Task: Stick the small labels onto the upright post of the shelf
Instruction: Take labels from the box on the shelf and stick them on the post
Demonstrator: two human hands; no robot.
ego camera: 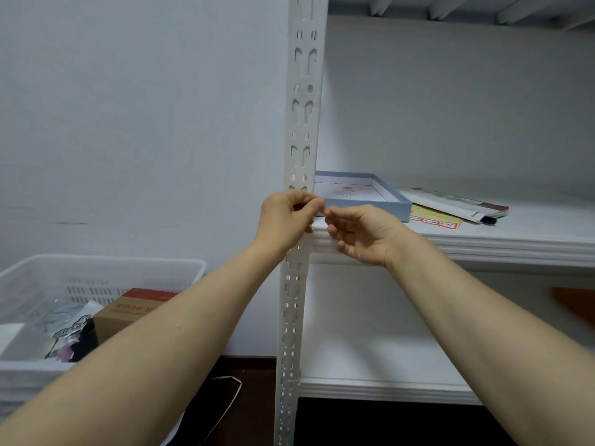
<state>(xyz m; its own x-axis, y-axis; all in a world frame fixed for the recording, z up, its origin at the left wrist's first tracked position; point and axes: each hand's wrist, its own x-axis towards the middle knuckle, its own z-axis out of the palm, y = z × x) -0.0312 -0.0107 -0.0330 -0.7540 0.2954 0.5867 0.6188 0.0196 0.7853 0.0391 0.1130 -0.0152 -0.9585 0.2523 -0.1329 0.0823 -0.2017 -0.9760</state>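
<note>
The white perforated upright post (pixel 304 101) of the shelf runs from top to bottom in the middle of the head view. My left hand (pixel 285 218) is in front of it at shelf height, fingers curled, its thumb and forefinger pinching a small label (pixel 319 201) that is almost hidden between the fingertips. My right hand (pixel 360 233) is just to the right. Its thumb and forefinger tips meet the left fingertips at the same spot, and its other fingers are loosely curled. A yellow sheet of red-edged labels (pixel 434 220) lies on the shelf board (pixel 483 243).
On the shelf board are a shallow blue-sided box (pixel 367 201) and a flat packet (pixel 457 204) over the sheet. A white plastic basket (pixel 96 272) with a cardboard box (pixel 128 312) and other items stands at lower left. A lower shelf board (pixel 380 389) lies below.
</note>
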